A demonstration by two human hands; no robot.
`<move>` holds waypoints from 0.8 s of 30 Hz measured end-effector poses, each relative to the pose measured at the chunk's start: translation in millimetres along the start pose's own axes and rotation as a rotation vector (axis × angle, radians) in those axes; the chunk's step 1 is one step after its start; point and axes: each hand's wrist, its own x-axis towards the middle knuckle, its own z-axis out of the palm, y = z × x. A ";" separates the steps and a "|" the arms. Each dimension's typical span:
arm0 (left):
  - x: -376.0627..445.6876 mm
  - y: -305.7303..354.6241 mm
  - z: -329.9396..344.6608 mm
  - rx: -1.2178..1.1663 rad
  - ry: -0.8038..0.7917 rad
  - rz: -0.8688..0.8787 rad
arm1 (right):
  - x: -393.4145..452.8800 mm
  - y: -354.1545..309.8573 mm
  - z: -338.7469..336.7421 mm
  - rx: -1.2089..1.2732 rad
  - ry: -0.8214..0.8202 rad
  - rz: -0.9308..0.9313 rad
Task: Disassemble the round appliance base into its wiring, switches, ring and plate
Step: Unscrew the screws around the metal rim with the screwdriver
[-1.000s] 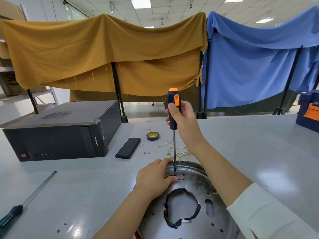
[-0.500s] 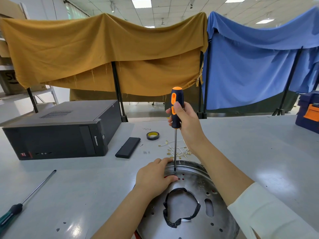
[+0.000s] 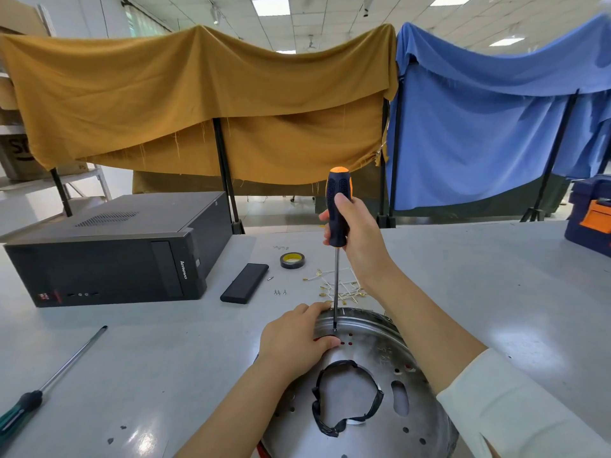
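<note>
The round metal appliance base [image 3: 377,355] lies on the grey table near the front edge. A black ring [image 3: 347,398] lines its centre hole. My left hand [image 3: 294,342] grips the base's far left rim, thumb on the plate. My right hand [image 3: 357,233] holds a black-and-orange screwdriver [image 3: 337,206] upright, its tip down on the plate near the far rim, just beside my left thumb. Loose yellow-tipped wires [image 3: 337,285] lie on the table just beyond the base.
A black computer case [image 3: 115,252] stands at the left, with a flat black box [image 3: 244,282] and a tape roll [image 3: 292,260] beside it. Small screws [image 3: 279,292] lie near the box. A green-handled screwdriver [image 3: 49,381] lies front left. A blue toolbox [image 3: 591,213] is far right.
My right hand has shifted its grip on the screwdriver handle, which has turned slightly and leaned a little. The tip stays in the same spot. My left hand has not moved.
</note>
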 end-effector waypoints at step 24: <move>-0.6 0.6 -1.1 0.006 0.000 0.008 | -2.2 -0.8 1.5 -0.045 -0.009 0.002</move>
